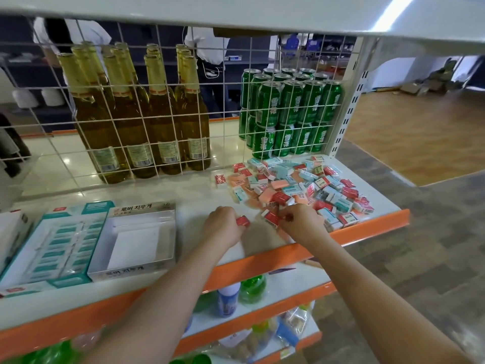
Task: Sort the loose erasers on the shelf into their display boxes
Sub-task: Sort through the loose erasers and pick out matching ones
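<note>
A pile of loose erasers [296, 185] in red, teal and pink wrappers lies on the right part of the white shelf [194, 195]. My left hand [223, 227] grips a red eraser [242, 221] just left of the pile. At the pile's near edge, my right hand [301, 222] pinches another red-and-white eraser [271, 218]. An empty white display box [136, 240] stands to the left. Beside it sits a teal display box [63, 243] filled with rows of teal erasers.
Behind a wire grid stand amber glass bottles [136, 122] and green cans [288, 114]. The shelf has an orange front edge [367, 229]. Lower shelves hold bottles and packets. One red eraser [220, 179] lies apart, left of the pile. Part of a white box [13, 227] shows at far left.
</note>
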